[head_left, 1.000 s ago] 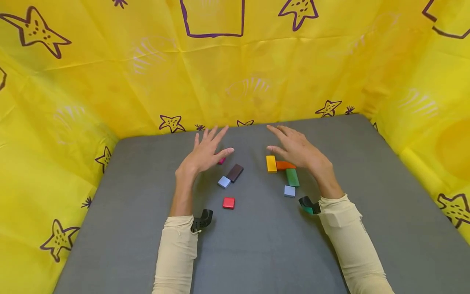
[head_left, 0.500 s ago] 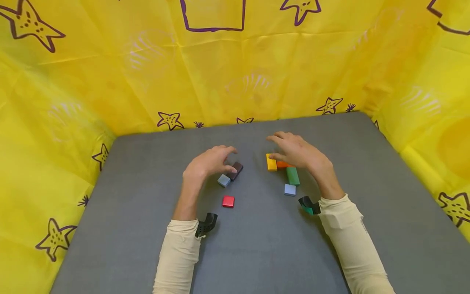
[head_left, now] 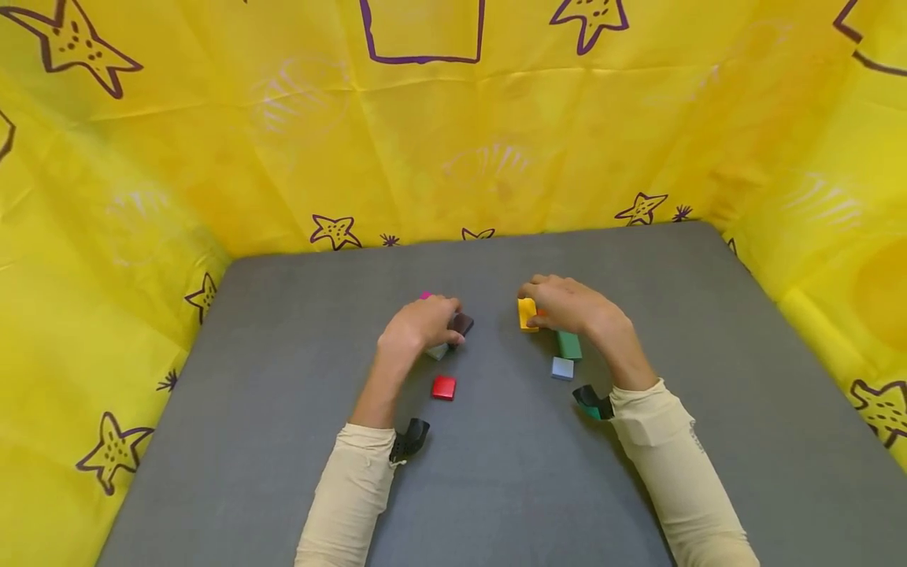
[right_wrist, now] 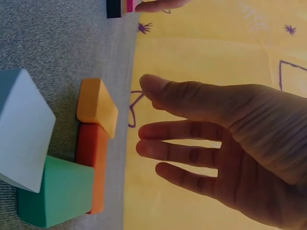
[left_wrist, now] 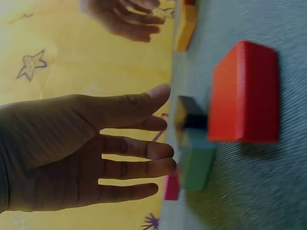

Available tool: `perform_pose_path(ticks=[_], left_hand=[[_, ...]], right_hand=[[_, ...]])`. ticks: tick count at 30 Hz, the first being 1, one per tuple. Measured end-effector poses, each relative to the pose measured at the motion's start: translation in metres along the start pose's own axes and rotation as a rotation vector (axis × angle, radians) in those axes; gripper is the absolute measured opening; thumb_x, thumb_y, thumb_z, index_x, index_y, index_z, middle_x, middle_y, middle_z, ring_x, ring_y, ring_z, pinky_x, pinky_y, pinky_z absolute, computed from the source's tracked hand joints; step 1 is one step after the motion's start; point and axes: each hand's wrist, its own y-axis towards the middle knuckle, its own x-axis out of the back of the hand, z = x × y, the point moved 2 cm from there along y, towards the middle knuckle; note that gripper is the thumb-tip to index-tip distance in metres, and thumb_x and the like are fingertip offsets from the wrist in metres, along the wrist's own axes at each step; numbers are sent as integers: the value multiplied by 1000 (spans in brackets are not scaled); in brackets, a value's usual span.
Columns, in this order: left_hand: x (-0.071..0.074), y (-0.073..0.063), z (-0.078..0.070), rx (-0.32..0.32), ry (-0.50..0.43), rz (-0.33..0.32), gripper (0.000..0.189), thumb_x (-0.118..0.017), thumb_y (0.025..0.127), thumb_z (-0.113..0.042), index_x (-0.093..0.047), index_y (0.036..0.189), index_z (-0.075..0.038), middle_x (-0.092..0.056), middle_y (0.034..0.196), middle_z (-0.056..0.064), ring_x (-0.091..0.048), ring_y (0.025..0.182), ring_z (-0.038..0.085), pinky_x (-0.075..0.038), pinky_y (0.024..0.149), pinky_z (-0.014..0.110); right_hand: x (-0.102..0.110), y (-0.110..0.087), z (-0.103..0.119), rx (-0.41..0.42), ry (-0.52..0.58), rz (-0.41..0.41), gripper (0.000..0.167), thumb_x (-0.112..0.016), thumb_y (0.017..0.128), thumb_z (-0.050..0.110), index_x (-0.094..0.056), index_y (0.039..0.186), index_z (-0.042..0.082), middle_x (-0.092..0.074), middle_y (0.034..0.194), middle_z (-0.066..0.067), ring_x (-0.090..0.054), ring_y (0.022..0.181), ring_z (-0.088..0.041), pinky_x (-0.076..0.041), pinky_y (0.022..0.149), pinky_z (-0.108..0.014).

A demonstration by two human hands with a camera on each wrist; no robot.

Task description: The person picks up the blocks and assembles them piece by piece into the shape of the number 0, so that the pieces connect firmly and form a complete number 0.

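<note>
My left hand [head_left: 418, 323] hovers over a dark brown block [head_left: 463, 324], thumb and fingers spread to either side of it. A pale blue block [head_left: 437, 352] touches the brown one and is partly hidden under the hand. Behind the knuckles a magenta block [head_left: 425, 296] peeks out; a red block [head_left: 444, 387] lies nearer. My right hand [head_left: 570, 305] is over a yellow block [head_left: 527, 313], its thumb and fingers apart, and in the right wrist view it holds nothing. An orange block [right_wrist: 91, 163] and a green block [head_left: 570, 346] adjoin the yellow one.
Another pale blue block [head_left: 563, 368] lies in front of the green one. A teal block [head_left: 590, 411] is partly covered by the right wrist's black mount [head_left: 594, 400]. Yellow patterned cloth [head_left: 397, 157] walls in the grey table [head_left: 510, 488] at the back and sides.
My left hand has come down and rightward from the back left to the brown block, its fingers bending. The right hand has lowered slightly toward the yellow block. The blocks have stayed put.
</note>
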Motion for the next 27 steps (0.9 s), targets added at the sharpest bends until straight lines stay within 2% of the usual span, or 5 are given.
perform_pose_path(ticks=[4,8,15,22,27], left_hand=[[-8,3,-5,-19,41,-42,40,-82,91,-29,-66,120,-5,-71,110,13,-65,94,26,-57,87,45],[-14,6,-18,-91,77,-57,34,-81,92,-22,-66,117,-6,-72,112,14,-66,100,28,-56,92,43],[-22,9,-44,-235,124,3,36,-80,92,-14,-63,123,-10,-70,115,9,-66,106,25,-55,96,41],[-24,8,-54,-272,78,44,27,-83,88,-11,-66,110,-9,-67,98,4,-58,92,18,-48,82,32],[-25,6,-59,-305,80,66,28,-85,86,-11,-68,108,-10,-69,98,3,-59,90,17,-50,82,32]], right_hand=[[-3,2,1,0,-12,15,39,-81,91,15,-69,126,4,-68,117,-14,-63,99,-30,-56,95,-49],[0,-1,2,-26,-12,56,25,-84,88,15,-71,107,4,-67,106,-11,-62,93,-28,-55,89,-46],[1,-9,7,-137,28,272,23,-91,81,17,-69,77,10,-63,77,-3,-57,70,-18,-46,65,-29],[-3,-11,13,-251,-46,374,33,-98,72,21,-68,81,9,-64,84,-4,-59,78,-20,-55,77,-39],[-4,-11,11,-279,-40,419,39,-99,70,18,-69,92,8,-66,91,-4,-59,83,-22,-57,83,-42]])
